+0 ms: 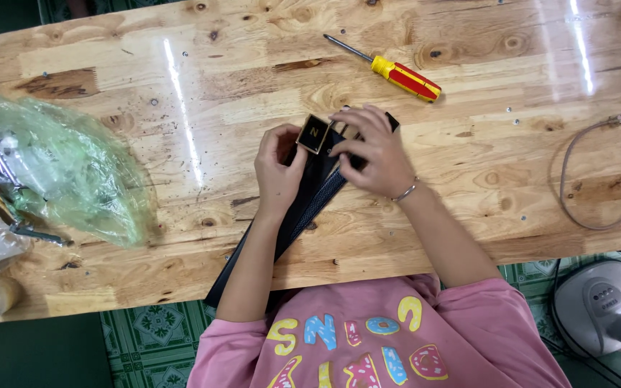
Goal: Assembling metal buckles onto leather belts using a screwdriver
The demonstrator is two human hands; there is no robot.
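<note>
A black belt (pixel 303 212) lies across the wooden table (pixel 181 93) and hangs over its near edge. At its far end sits a square black buckle with a gold rim (pixel 314 134). My left hand (pixel 278 169) grips the belt just below the buckle, thumb against the buckle's edge. My right hand (pixel 369 149) is closed over the belt end beside the buckle, fingers curled on top; a thin bracelet circles that wrist. Part of the belt end is hidden under my right hand.
A red and yellow screwdriver (pixel 397 72) lies beyond my hands. A green see-through plastic bag (pixel 66 169) with metal parts sits at the left. A grey cable (pixel 598 179) loops at the right. A grey fan base (pixel 601 305) stands on the floor.
</note>
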